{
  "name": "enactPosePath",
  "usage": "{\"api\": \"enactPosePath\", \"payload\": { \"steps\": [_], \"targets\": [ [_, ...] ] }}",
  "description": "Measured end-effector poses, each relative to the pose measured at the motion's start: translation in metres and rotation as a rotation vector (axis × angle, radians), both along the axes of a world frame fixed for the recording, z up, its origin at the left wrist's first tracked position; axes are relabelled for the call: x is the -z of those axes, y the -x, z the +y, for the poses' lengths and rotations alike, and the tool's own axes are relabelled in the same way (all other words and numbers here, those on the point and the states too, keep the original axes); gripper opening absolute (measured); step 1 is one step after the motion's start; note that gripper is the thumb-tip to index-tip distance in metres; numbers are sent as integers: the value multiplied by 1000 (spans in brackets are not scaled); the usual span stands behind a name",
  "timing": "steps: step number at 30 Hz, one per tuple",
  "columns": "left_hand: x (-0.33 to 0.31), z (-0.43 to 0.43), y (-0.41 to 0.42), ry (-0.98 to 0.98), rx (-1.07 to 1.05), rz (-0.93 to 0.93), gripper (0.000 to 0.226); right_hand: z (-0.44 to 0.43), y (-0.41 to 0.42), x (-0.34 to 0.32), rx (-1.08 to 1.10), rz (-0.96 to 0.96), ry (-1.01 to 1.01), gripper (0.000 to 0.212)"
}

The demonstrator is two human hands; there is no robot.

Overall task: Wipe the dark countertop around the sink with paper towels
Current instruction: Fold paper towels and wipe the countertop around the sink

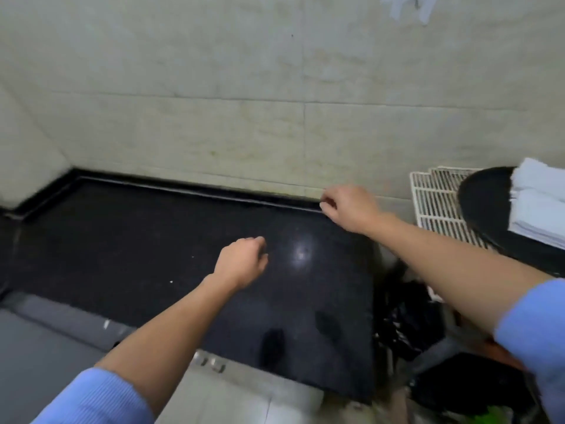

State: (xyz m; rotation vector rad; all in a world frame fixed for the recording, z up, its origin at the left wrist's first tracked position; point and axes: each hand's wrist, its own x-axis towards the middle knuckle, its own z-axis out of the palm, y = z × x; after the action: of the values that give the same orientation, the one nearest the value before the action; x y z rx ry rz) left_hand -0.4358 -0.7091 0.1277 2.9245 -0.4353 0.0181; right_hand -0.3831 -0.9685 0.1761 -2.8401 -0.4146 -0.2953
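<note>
Both grips hover over the bench, well apart from each other. The left grip (pixel 241 261) is above the middle of the dark bench (pixel 137 240), fingers curled in, with nothing visible in it. The right grip (pixel 348 206) is at the rear edge, just beside the raised black lip (pixel 214 192) that meets the tiled wall (pixel 244 102). Its fingers are curled with thumb against fingertips (motion blur; cannot tell whether anything is pinched).

Edges: the lip runs along the back and the left corner. The right edge drops to a gap holding black bags (pixel 406 316). Most of the bench surface left of both grips is bare, apart from a few white specks (pixel 171 282).

The paper towels (pixel 538 206) are off the bench at far right, a white stack on a black round surface (pixel 483 203), with a white grid rack (pixel 434 200) behind.
</note>
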Motion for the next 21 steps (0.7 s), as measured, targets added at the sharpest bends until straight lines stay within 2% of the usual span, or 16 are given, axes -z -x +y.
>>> {"api": "enactPosePath", "payload": {
  "steps": [9,15,21],
  "targets": [
    [2,278,89,-49,-416,9,20,297,21,32,-395,90,102,23],
    [21,398,144,-16,-680,80,30,449,17,48,-610,113,162,25],
    [36,519,162,-11,-869,121,34,604,-2,74,-803,136,198,27]
  ]
}}
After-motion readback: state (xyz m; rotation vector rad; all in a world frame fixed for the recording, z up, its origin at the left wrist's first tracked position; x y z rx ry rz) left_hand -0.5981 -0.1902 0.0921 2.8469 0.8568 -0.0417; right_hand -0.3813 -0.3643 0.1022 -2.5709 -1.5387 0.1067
